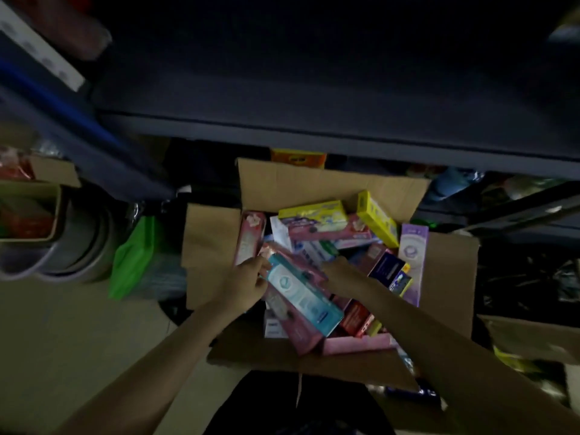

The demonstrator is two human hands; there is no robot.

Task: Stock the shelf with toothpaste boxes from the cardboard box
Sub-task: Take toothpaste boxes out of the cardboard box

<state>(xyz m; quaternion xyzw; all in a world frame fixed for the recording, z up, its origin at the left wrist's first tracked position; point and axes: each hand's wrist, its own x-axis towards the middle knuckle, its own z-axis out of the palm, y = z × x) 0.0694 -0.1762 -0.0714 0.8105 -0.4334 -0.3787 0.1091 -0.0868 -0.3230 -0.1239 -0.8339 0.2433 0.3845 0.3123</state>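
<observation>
Toothpaste boxes sit jumbled in an open brown cardboard box [329, 183] on the floor in front of me, below the dark grey metal shelf [314, 130], whose board looks bare in the dim light. Box flaps folded out on all sides. Inside, biggest on top: a long teal toothpaste box [304, 296] lying diagonally over a long pink toothpaste box [295, 334]; a lilac toothpaste box [412, 262] standing against the right wall; a yellow toothpaste box [376, 218] tilted at the far side. My left hand [248, 277] has fingers curled round the far end of the teal box, gripping it. My right hand [342, 271] reaches into the pile just beside it; fingers hidden among the boxes, grip can't be told. A green plastic bag [131, 255] lies left of the box.
</observation>
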